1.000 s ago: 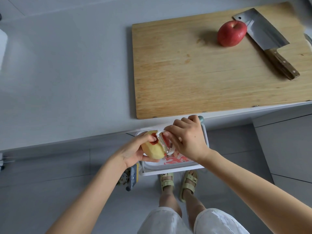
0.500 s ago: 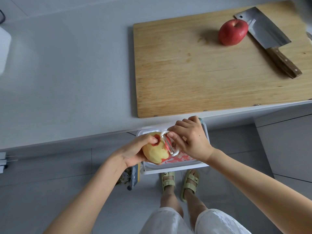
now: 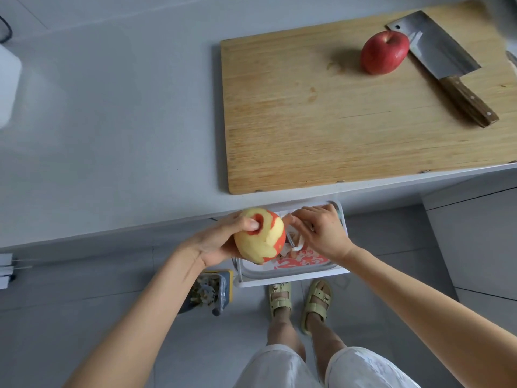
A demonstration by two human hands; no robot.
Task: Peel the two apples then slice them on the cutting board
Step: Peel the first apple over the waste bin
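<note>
- Left hand: gripping a partly peeled apple from its left side, fingers curled under it, thumb tip pressed into the stem hollow on top.
- Apple held in the air just off the front edge of the grey surface, over a white bin that stands on the floor.
- Apple's look: mostly bare, pale yellow flesh with faint flat facets. A ring of red skin sits round the stem hollow. A wavy red band runs down the right side to the bottom. Top faces the camera, tilted a little.
- Right hand: fingers curled round a white peeler, knuckles up. Peeler head sits just beside the apple's red right side; cannot tell whether the blade touches it.
- Bin: red strips of peel lying inside, under both hands.
- Second apple: whole, red, skin unbroken, lying on its side at the far right of the wooden cutting board, well apart from the hands.
- Cleaver: flat on the board, blade touching or just beside the red apple's right side, brown wooden handle pointing toward the near right.
- Board lies on the surface, near edge close to the surface's front edge.
</note>
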